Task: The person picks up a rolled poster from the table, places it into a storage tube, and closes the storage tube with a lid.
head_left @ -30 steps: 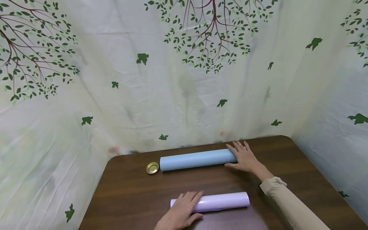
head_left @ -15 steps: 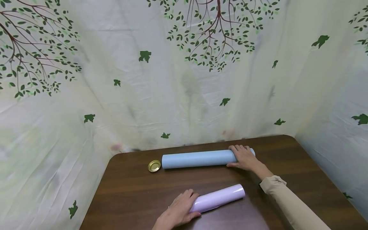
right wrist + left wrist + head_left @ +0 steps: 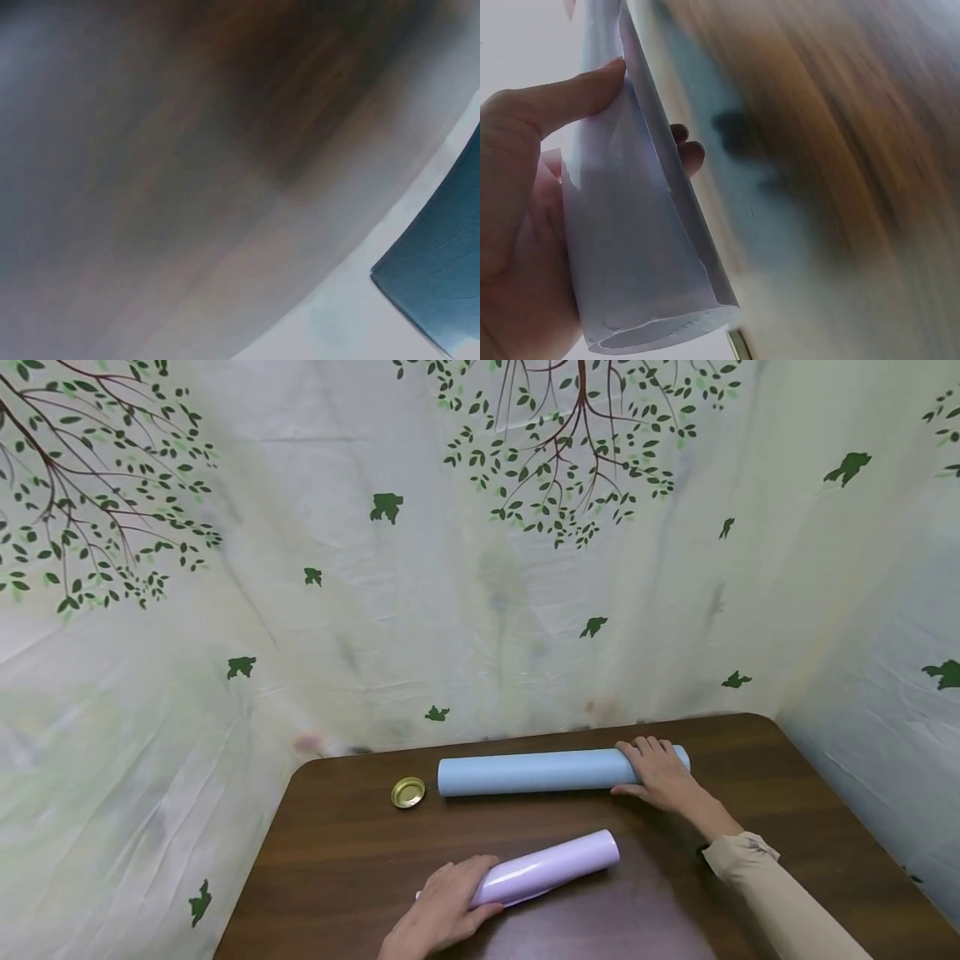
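Observation:
My left hand (image 3: 442, 906) grips a glossy lilac roll (image 3: 551, 866) near its left end. The roll lies slanted, its right end pointing away from me. In the left wrist view the thumb crosses the hollow lilac roll (image 3: 641, 217) and fingertips (image 3: 691, 156) show past its far side; a loose lengthwise edge runs along it. Farther back, my right hand (image 3: 660, 772) holds a larger light blue roll (image 3: 536, 772) near its right end, fingers bent over the top and thumb at the near side. Part of the blue roll (image 3: 439, 262) appears in the right wrist view.
A small gold-coloured round lid (image 3: 408, 792) lies just left of the blue roll. Both rolls are on a dark brown wooden table (image 3: 337, 860). Behind and beside it hangs a pale cloth (image 3: 510, 677) printed with branches and leaves.
My left hand has drawn the lilac roll left and swung it from nearly level to slanted. The right hand's fingers have bent round the blue roll, which has slid slightly right, away from the lid.

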`<state>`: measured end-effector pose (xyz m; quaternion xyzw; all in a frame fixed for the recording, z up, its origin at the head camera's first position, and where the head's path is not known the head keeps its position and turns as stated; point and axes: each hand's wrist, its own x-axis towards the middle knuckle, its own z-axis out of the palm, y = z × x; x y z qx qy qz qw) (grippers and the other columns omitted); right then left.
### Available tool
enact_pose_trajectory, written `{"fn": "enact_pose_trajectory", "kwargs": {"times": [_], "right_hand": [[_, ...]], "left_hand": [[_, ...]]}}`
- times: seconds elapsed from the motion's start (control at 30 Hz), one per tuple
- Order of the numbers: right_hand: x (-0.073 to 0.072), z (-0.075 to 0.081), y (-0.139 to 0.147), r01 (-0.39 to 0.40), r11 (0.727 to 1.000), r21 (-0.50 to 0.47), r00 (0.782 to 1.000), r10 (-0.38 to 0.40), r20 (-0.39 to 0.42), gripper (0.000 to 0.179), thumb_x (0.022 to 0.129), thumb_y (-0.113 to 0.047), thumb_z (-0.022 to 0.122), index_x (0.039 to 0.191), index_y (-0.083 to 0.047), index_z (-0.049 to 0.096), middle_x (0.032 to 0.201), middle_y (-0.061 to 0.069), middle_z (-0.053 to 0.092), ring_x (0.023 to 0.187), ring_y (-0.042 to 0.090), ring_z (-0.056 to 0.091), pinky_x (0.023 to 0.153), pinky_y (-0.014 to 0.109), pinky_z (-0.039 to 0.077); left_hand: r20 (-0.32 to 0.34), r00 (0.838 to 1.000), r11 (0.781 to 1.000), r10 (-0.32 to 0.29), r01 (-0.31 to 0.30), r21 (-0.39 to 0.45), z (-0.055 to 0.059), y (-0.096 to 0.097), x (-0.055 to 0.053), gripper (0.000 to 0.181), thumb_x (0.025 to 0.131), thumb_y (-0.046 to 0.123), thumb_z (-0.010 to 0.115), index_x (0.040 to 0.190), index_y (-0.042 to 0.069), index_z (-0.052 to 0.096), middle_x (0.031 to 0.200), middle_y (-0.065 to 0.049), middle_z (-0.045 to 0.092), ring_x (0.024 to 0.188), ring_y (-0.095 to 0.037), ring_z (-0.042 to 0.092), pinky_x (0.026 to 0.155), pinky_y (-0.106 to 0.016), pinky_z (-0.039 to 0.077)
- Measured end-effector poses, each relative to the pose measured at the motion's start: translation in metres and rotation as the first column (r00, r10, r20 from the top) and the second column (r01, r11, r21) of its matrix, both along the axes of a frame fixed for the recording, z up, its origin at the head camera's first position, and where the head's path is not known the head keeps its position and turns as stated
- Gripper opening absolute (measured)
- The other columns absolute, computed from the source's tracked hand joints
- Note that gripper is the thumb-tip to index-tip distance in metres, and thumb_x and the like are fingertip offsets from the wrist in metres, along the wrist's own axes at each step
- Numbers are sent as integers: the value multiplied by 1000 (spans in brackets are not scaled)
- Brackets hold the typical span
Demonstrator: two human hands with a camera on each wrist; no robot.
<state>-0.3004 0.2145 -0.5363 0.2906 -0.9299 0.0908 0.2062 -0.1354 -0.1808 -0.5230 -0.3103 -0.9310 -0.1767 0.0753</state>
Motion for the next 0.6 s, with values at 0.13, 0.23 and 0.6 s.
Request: {"fn": "enact_pose_trajectory", "kwargs": {"times": [0.13,0.23,0.6], "right_hand": [[12,5,22,30,999,-44,999,-30,-17,79,77,-51,86,134,-4,59,114,22,64,106,44,60,89,62,46],[26,11,41,62,995,-73,998,-64,-21,80,73,-46,89,135,-5,60,116,22,64,107,45,60,90,64,45],[68,24,102,129,984,-123,990,-135,-44,85,65,-42,93,135,-9,58,119,22,63,109,46,57,91,64,40]], "left_hand": [[22,999,999,36,-37,33,2,-14,2,44,86,34,82,124,18,65,113,9,72,94,-4,65,76,-27,51],[29,997,996,73,-74,56,3,-26,4,45,83,33,84,122,19,66,110,10,72,89,-4,64,72,-26,50],[-157,963,976,218,-214,44,3,-74,3,52,69,26,91,114,15,69,98,7,68,79,-11,64,65,-29,50]]}}
